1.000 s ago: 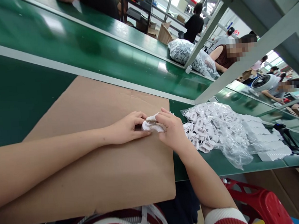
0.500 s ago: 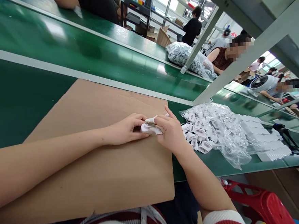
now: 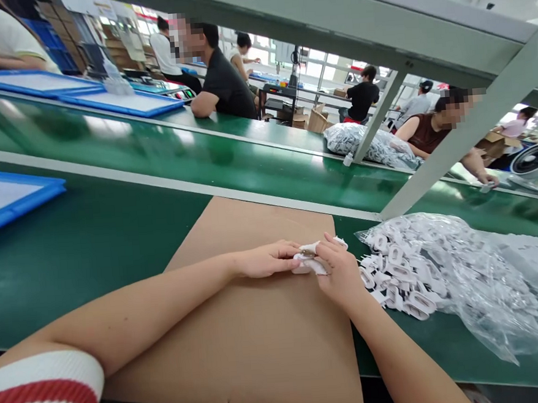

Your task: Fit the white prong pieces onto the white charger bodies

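My left hand (image 3: 266, 260) comes in from the left, its thumb and fingers closed on the near end of a small white plastic part (image 3: 304, 263). From the other side, my right hand (image 3: 341, 271) grips the same part, its fingers curled over it. A brownish or metallic bit shows in the gap between the part's upper and lower pieces. Another white tip (image 3: 341, 242) pokes out beyond the right fingers; whether it belongs to the same part I cannot tell. Both hands are just above a brown cardboard sheet (image 3: 260, 337).
Right of the cardboard, loose white plastic parts (image 3: 396, 272) spill from a clear plastic bag (image 3: 483, 309). A blue-rimmed tray (image 3: 33, 196) lies at the left on the green table (image 3: 115, 237). A slanted grey post (image 3: 449, 146) rises behind. Several people sit across the green line.
The view has swung left and up, bringing the blue-rimmed trays and more people into sight. Both hands keep hold of the white part, with little change in grip.
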A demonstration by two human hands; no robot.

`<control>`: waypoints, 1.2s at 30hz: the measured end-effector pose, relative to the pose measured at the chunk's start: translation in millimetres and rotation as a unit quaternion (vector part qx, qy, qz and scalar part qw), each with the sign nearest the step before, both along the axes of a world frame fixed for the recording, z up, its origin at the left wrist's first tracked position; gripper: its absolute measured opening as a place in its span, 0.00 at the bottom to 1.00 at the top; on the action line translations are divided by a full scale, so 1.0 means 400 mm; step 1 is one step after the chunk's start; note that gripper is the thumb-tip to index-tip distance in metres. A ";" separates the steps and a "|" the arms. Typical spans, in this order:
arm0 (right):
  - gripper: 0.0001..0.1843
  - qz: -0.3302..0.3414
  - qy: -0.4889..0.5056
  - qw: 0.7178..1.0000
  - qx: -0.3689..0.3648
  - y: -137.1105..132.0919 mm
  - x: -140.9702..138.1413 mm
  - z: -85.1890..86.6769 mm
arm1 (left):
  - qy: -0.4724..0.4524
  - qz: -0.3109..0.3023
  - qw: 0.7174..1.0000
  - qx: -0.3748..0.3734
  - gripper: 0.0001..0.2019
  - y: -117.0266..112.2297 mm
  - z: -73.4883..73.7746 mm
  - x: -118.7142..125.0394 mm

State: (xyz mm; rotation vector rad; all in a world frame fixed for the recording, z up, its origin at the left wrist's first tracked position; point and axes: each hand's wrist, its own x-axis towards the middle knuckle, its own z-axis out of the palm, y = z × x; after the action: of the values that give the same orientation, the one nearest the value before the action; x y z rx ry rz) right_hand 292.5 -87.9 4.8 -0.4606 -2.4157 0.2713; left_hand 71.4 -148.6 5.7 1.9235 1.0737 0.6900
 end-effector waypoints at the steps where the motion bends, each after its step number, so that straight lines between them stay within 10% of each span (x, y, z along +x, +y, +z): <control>1: 0.13 0.002 0.005 1.000 -0.002 0.000 0.000 -0.001 | 0.000 0.000 1.000 0.004 0.28 0.001 0.002 0.001; 21: 0.17 -0.041 0.026 0.972 -0.230 -0.014 0.002 -0.008 | -0.176 0.042 0.965 -0.192 0.25 -0.003 -0.075 -0.036; 36: 0.19 -0.007 0.016 0.973 -0.232 -0.016 0.003 -0.001 | -0.072 0.102 0.992 -0.022 0.21 -0.025 -0.081 0.006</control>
State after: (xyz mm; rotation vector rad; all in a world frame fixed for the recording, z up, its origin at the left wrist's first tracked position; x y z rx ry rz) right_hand 293.6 -94.5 4.3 -0.6699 -2.3087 0.8397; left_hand 73.7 -158.5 -26.7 1.7143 1.1931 0.8974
